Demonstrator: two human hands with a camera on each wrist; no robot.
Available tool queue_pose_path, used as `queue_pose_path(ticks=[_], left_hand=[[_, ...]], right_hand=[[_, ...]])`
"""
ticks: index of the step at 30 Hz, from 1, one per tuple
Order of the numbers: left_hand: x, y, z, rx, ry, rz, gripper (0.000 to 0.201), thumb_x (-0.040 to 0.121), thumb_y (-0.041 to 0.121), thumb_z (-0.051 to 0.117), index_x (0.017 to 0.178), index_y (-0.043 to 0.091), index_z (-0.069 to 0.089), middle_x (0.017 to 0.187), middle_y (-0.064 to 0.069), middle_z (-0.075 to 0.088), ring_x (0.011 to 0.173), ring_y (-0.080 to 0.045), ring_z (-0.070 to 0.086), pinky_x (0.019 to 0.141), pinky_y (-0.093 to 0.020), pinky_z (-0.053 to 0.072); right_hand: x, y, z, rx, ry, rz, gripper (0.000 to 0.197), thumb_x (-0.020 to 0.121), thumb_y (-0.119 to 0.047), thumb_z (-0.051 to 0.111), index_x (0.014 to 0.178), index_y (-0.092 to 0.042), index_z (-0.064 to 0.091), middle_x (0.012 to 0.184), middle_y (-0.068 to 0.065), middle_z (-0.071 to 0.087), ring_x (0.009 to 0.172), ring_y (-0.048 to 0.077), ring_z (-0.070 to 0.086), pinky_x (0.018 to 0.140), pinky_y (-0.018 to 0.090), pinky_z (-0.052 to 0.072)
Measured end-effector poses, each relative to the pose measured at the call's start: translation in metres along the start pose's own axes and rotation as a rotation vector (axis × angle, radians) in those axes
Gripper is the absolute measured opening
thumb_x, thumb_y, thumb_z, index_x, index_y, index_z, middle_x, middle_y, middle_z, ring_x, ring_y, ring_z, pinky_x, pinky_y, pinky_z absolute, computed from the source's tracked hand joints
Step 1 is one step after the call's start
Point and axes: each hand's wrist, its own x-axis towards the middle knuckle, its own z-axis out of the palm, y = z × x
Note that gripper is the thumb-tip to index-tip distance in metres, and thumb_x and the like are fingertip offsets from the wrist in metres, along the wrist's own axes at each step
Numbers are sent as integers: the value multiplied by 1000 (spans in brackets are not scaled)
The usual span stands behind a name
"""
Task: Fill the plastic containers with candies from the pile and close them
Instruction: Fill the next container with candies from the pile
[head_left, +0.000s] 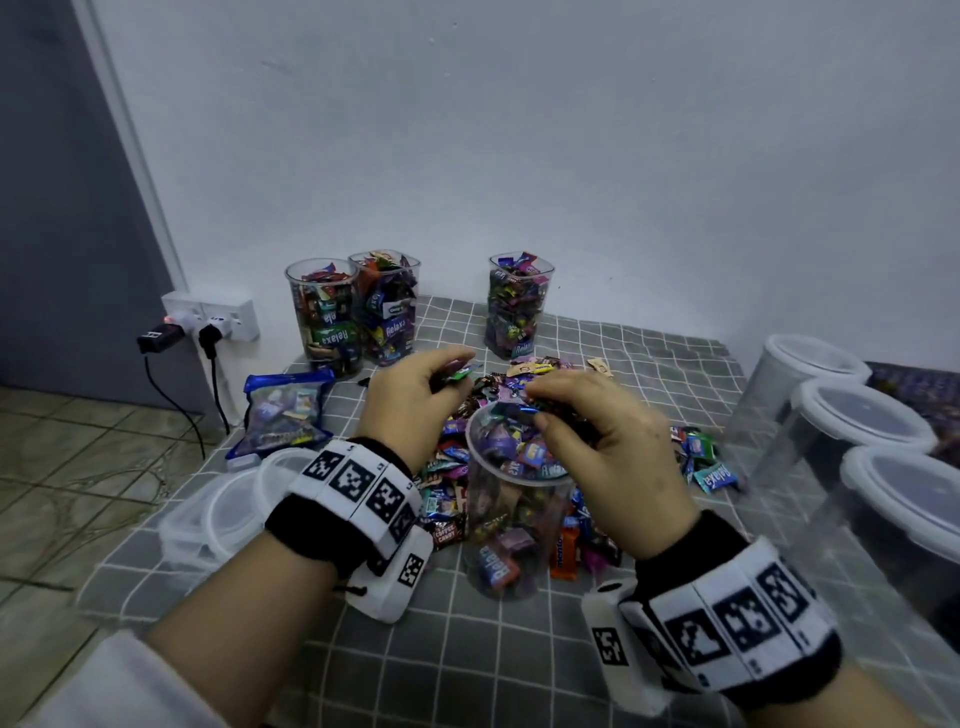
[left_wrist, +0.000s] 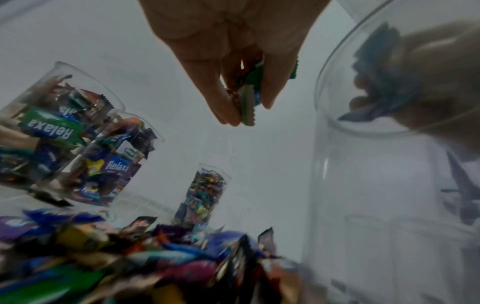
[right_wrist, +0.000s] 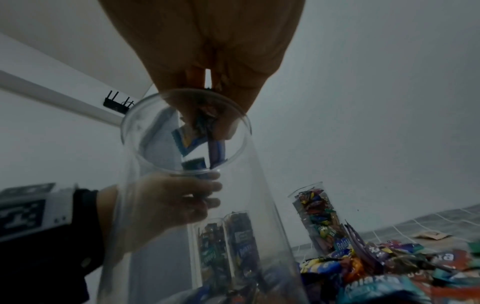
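Note:
A tall clear container (head_left: 514, 519) stands open in the middle of the candy pile (head_left: 452, 457), with a few candies at its bottom. My right hand (head_left: 535, 405) is right over its mouth, fingers bunched around several blue-wrapped candies (right_wrist: 191, 139) that hang into the rim (right_wrist: 145, 115). My left hand (head_left: 457, 371) hovers just left of the container and pinches a small bunch of candies, a green wrapper (left_wrist: 248, 98) sticking out between thumb and fingers (left_wrist: 228, 111). The container wall (left_wrist: 376, 174) fills the right of the left wrist view.
Three open containers full of candies (head_left: 324, 317) (head_left: 387, 306) (head_left: 517, 306) stand at the back by the wall. Loose lids (head_left: 228, 509) lie at the left, near a blue candy bag (head_left: 283, 410). Lidded containers (head_left: 857, 415) line the right edge. A wall socket with plugs (head_left: 208, 319) sits at the far left.

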Motion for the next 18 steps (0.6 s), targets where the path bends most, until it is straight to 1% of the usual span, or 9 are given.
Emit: queue_pose_path(ticks=[3, 5, 7, 10, 12, 13, 15, 16, 18], left_hand=[[0, 11, -4, -134, 23, 10, 30, 85, 8, 66, 113, 17, 67, 101, 9, 66, 89, 7, 59, 88, -26, 52], [0, 18, -6, -191, 31, 24, 30, 84, 6, 67, 112, 18, 68, 97, 12, 66, 87, 11, 59, 85, -25, 54], [-1, 24, -6, -238, 29, 39, 31, 83, 4, 67, 109, 20, 67, 96, 11, 66, 87, 5, 61, 82, -25, 55], [-4, 30, -6, -291, 12, 60, 33, 83, 4, 67, 102, 31, 65, 97, 11, 67, 90, -5, 63, 82, -29, 54], [-7, 33, -7, -289, -3, 84, 35, 83, 4, 67, 98, 36, 64, 98, 13, 67, 93, -4, 63, 85, -31, 54], [-8, 35, -8, -289, -15, 96, 35, 83, 5, 67, 97, 37, 64, 99, 14, 67, 94, -3, 63, 86, -32, 54], [-10, 39, -8, -297, -43, 105, 34, 82, 5, 67, 99, 35, 64, 100, 14, 67, 96, -3, 63, 87, -33, 54], [-11, 41, -8, -297, -54, 109, 33, 82, 5, 68, 101, 33, 64, 100, 13, 67, 96, -3, 63, 87, -34, 54], [-12, 44, -8, -296, -72, 120, 34, 82, 4, 68, 101, 32, 64, 99, 12, 67, 96, -3, 63, 88, -35, 54]], right_hand=[[-1, 2, 1, -11, 8, -11, 21, 80, -4, 61, 97, -8, 71, 99, -10, 62, 97, 1, 58, 88, 16, 46], [-2, 2, 2, 2, 6, -7, 21, 79, -3, 60, 97, -8, 71, 100, -10, 62, 98, 0, 58, 88, 15, 46], [-3, 2, 3, 12, 4, -4, 21, 79, -3, 60, 96, -8, 72, 101, -11, 62, 99, -2, 57, 87, 13, 45], [-6, 2, 1, 40, -12, 11, 18, 81, -7, 60, 94, -10, 72, 104, -9, 63, 101, 0, 58, 88, 19, 47], [-8, 1, 0, 71, -31, 43, 19, 83, -19, 58, 91, -12, 73, 109, -8, 64, 104, 1, 59, 88, 19, 47], [-10, -1, -1, 90, -42, 64, 22, 83, -24, 55, 89, -14, 73, 112, -8, 64, 105, -1, 59, 86, 18, 47], [-12, -4, -3, 128, -57, 92, 24, 82, -28, 54, 88, -16, 73, 115, -9, 63, 106, -5, 57, 84, 12, 45], [-13, -5, -4, 147, -61, 103, 23, 82, -29, 54, 89, -17, 73, 116, -10, 63, 108, -5, 57, 84, 11, 45], [-14, -6, -6, 205, -75, 144, 22, 81, -31, 55, 92, -22, 71, 119, -13, 62, 112, -5, 55, 91, 15, 44]])
